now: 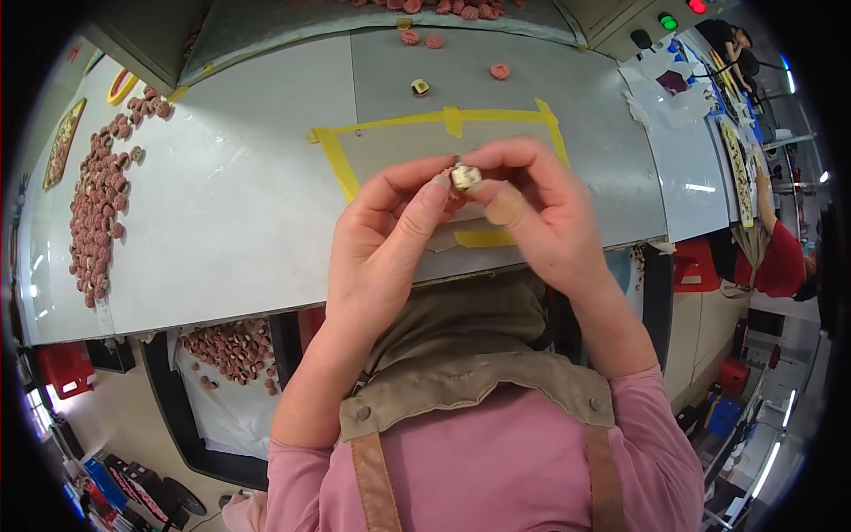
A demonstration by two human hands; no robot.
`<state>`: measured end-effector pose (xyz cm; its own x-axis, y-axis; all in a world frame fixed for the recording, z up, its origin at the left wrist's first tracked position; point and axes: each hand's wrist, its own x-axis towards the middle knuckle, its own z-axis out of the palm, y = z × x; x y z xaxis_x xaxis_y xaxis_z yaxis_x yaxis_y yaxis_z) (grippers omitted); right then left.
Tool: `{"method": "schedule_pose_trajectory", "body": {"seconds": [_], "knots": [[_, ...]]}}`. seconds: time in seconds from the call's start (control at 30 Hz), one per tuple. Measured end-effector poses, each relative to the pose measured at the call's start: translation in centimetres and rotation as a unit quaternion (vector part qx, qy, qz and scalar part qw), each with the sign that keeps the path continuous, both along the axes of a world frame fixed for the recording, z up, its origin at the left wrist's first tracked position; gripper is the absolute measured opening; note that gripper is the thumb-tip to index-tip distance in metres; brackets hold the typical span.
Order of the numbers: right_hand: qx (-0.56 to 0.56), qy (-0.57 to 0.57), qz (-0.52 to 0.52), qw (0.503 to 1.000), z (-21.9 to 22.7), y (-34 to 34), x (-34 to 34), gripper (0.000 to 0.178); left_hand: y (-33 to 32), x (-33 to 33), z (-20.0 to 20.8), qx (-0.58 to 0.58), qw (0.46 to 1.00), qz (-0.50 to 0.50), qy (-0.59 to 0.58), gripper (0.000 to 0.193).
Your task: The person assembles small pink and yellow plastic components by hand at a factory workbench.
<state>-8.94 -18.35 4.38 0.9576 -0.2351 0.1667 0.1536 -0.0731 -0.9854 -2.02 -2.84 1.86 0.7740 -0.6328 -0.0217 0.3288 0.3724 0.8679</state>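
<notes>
Pink shirt (505, 461) and apron (483, 381) fill the lower centre as left hand (377, 239) and right hand (554, 217) pinch a small cream block (465, 178) mid-frame above a grey table (239, 168).

Cream-and-dark piece (466, 179): partly covered by fingertips of the left hand (377, 229) and right hand (567, 217); underside not visible. Right thumb (511, 209): blurred. Yellow tape (339, 166) near the front edge of the bench (230, 222): partly hidden by both hands. Pink pieces (474, 11) at the bench's far edge: cut off above. Black-rimmed bin (168, 403) beneath the front edge, toward its left corner: far part hidden.
</notes>
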Motion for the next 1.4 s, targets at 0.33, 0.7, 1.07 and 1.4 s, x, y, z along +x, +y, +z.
{"method": "schedule_pose_trajectory", "body": {"seconds": [0.33,0.7,1.07,1.4], "knots": [[-0.261,-0.158,-0.059,0.95,-2.7,1.6,0.9,0.019,0.7,-0.3,-1.9,0.041,0.949,0.152,-0.272,0.022],[-0.288,-0.152,-0.065,0.943,-1.7,-1.0,-1.9,0.026,-0.8,-1.4,0.3,0.015,0.993,-0.021,-0.117,0.042],[-0.317,-0.161,-0.053,0.933,-3.8,-3.6,-2.0,0.034,-4.1,-2.5,-1.3,0.141,0.948,0.018,-0.286,0.058],[-0.363,-0.101,-0.072,0.924,-0.6,-2.1,-2.0,0.033,1.4,1.8,1.3,0.284,0.848,0.054,-0.444,0.035]]}}
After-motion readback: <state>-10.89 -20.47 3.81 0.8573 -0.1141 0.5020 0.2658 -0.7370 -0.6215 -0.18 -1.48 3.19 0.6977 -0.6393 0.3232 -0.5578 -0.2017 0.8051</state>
